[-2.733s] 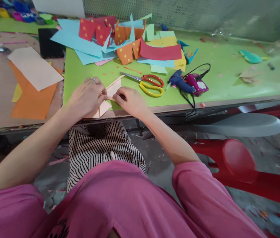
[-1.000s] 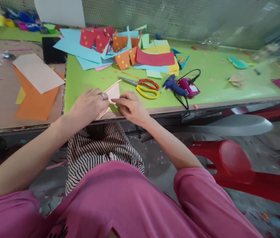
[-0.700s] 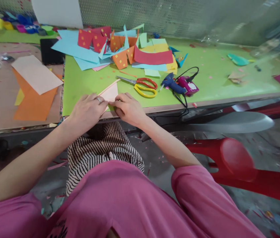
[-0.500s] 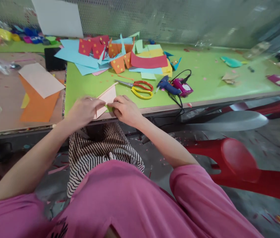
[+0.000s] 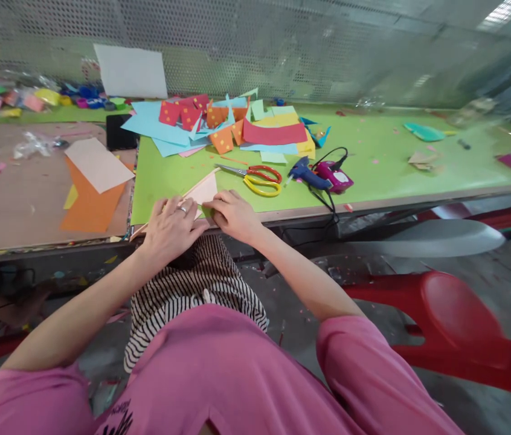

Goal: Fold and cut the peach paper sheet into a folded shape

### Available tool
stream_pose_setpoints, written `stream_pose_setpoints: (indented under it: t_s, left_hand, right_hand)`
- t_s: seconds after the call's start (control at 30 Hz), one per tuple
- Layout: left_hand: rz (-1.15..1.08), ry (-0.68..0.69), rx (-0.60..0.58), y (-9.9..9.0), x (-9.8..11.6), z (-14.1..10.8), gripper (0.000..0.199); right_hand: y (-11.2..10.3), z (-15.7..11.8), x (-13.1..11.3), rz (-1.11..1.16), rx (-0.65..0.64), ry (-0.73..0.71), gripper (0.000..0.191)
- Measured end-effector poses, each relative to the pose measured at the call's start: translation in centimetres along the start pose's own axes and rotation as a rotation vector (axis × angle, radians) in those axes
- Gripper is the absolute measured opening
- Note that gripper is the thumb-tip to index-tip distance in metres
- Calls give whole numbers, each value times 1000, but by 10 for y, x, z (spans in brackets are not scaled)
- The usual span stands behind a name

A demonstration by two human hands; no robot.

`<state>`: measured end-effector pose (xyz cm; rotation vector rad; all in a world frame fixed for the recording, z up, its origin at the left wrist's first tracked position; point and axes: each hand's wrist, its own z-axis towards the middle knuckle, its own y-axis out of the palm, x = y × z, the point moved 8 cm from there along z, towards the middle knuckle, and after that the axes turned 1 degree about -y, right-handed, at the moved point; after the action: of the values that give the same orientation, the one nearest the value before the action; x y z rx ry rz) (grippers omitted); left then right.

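Note:
A pale pink sheet of paper point(image 5: 207, 189), with a narrow folded or rolled strip along its upper left edge, lies at the front edge of the green table top. My left hand point(image 5: 171, 228), wearing a ring, lies flat over the left part of the paper with its fingers stretched out. At the right side of the sheet, the fingers of my right hand point(image 5: 234, 212) are bent and pressed together on its edge. Both hands hide much of the paper. Just beyond it are scissors point(image 5: 262, 179) with one red and one yellow handle.
A blue glue gun point(image 5: 307, 172) and a purple box point(image 5: 334, 178) with a black cable lie right of the scissors. Coloured paper pieces point(image 5: 273, 133) are heaped behind. Orange paper point(image 5: 92, 208) lies left. A red chair point(image 5: 459, 314) stands at lower right.
My left hand has gone from pinching the paper to lying flat across it, fingers spread. My right hand stays at the paper's right side. The whole view has shifted slightly.

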<state>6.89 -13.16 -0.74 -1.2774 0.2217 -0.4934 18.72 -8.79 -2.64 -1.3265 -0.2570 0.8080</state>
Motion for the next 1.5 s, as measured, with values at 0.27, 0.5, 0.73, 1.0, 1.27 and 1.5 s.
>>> stream_pose_setpoints:
  t_s: [0.27, 0.5, 0.73, 1.0, 1.27, 1.5]
  left_hand:
    - [46, -95, 12, 12, -17, -6, 51]
    - [59, -87, -73, 15, -17, -2, 64]
    - [22, -91, 2, 7, -25, 4, 53]
    - [13, -148, -24, 8, -30, 10, 51]
    - [-53, -72, 41, -1, -48, 6, 45]
    - [5, 62, 91, -9, -62, -13, 35]
  right_hand:
    - [0, -3, -3, -5, 27, -8, 42]
    - [-2, -1, -5, -6, 7, 0, 43]
    - [-1, 4, -1, 32, -26, 31, 40]
    - [-6, -1, 2, 70, 29, 81, 37]
    - [-28, -3, 6, 15, 174, 39, 33]
    - [-17, 9, -16, -172, -44, -31, 30]
